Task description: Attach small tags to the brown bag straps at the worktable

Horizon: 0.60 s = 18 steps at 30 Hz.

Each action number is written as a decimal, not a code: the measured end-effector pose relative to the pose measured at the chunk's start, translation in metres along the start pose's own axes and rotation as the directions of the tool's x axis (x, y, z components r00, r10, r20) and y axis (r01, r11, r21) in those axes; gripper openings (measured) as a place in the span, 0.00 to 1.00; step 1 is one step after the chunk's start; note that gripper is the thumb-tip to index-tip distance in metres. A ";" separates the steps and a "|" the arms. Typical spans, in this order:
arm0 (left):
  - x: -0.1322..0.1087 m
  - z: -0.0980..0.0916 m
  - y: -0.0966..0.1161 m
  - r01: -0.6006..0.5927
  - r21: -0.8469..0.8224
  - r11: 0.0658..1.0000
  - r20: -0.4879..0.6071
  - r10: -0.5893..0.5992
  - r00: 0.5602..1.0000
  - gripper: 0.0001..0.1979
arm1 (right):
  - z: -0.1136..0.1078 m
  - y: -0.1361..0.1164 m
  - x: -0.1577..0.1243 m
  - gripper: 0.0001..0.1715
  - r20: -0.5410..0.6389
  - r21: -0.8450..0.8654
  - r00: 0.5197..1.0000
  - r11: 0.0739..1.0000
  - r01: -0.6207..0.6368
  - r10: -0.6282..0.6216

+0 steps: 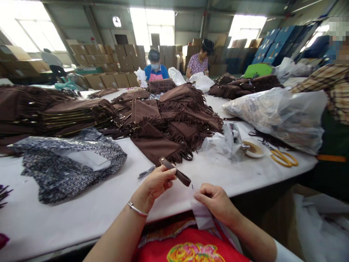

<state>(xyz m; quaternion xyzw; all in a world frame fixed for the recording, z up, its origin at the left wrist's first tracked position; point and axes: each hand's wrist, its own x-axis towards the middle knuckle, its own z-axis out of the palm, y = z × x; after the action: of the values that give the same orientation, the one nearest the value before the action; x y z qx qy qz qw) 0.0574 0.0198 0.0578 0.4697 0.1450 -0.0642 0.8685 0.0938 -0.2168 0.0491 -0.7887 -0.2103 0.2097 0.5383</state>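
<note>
Across the white table (pixel 68 218) lie fringed bags (pixel 177 120), cartons (pixel 109 54) beyond.

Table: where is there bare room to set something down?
Bare table between the patterned cloth and the left hand, and a smaller patch right of the right hand, before the scissors. Crowded: fringed brown pile at centre, plastic bag far right.

Strong daylight comes through the high windows (pixel 152 25) at the back, and they burn out to plain white. The white table (pixel 81 214) is evenly bright, with only soft shadows. The wide lens bends and stretches the picture edges.
</note>
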 end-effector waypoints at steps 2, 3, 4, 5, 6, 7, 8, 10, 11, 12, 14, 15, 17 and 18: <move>-0.005 0.001 0.002 -0.018 -0.053 0.998 -0.007 0.017 1.000 0.21 | 0.003 -0.002 0.004 0.19 0.015 0.028 1.000 1.000 -0.011 0.010; -0.007 0.002 0.002 -0.019 -0.058 0.998 -0.013 0.019 1.000 0.22 | 0.004 -0.004 0.006 0.20 0.023 0.038 1.000 0.999 -0.015 0.014; -0.009 0.003 0.001 -0.024 -0.058 0.998 -0.023 0.023 0.999 0.22 | 0.006 -0.005 0.008 0.20 0.029 0.046 0.999 0.999 -0.017 0.016; -0.012 0.005 0.000 -0.034 -0.058 0.998 -0.035 0.032 0.999 0.22 | 0.007 -0.006 0.010 0.20 0.034 0.053 0.999 0.998 -0.019 0.017; -0.014 0.006 -0.001 -0.050 -0.065 0.997 -0.049 0.047 0.998 0.22 | 0.007 -0.007 0.011 0.20 0.039 0.057 0.999 0.998 -0.021 0.019; -0.018 0.008 -0.003 -0.066 -0.081 0.995 -0.059 0.062 0.996 0.22 | 0.008 -0.009 0.013 0.20 0.042 0.060 0.999 0.998 -0.025 0.022; -0.023 0.010 -0.005 -0.075 -0.110 0.991 -0.061 0.068 0.996 0.23 | 0.009 -0.010 0.014 0.20 0.042 0.061 0.999 0.998 -0.028 0.025; -0.034 0.013 -0.011 -0.034 -0.185 0.982 -0.050 0.026 0.998 0.24 | 0.009 -0.011 0.015 0.21 0.038 0.061 0.999 0.998 -0.027 0.025; -0.041 0.015 -0.015 0.017 -0.213 0.977 -0.046 -0.027 0.999 0.24 | 0.009 -0.011 0.015 0.21 0.038 0.062 0.999 0.998 -0.025 0.023; -0.049 0.016 -0.020 0.083 -0.226 0.971 -0.042 -0.095 0.995 0.23 | 0.009 -0.011 0.014 0.21 0.037 0.063 0.999 0.998 -0.024 0.021; -0.063 0.019 -0.030 0.218 -0.215 0.952 -0.032 -0.230 0.973 0.22 | 0.009 -0.011 0.013 0.21 0.038 0.064 0.999 0.998 -0.022 0.020; -0.070 0.019 -0.035 0.271 -0.201 0.941 -0.026 -0.282 0.959 0.20 | 0.009 -0.010 0.012 0.20 0.040 0.059 0.999 0.998 -0.018 0.016; -0.081 0.019 -0.042 0.331 -0.172 0.928 -0.001 -0.337 0.942 0.18 | 0.009 -0.009 0.011 0.19 0.053 0.042 0.998 0.999 0.017 -0.019; -0.085 0.018 -0.044 0.340 -0.162 0.926 0.013 -0.343 0.939 0.17 | 0.009 -0.009 0.010 0.19 0.064 0.034 0.997 0.998 0.045 -0.047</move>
<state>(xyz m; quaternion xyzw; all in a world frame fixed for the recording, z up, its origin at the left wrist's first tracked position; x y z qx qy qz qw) -0.0308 -0.0215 0.0587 0.3655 0.2358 -0.1987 0.8782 0.0963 -0.2014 0.0536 -0.7675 -0.2422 0.2259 0.5489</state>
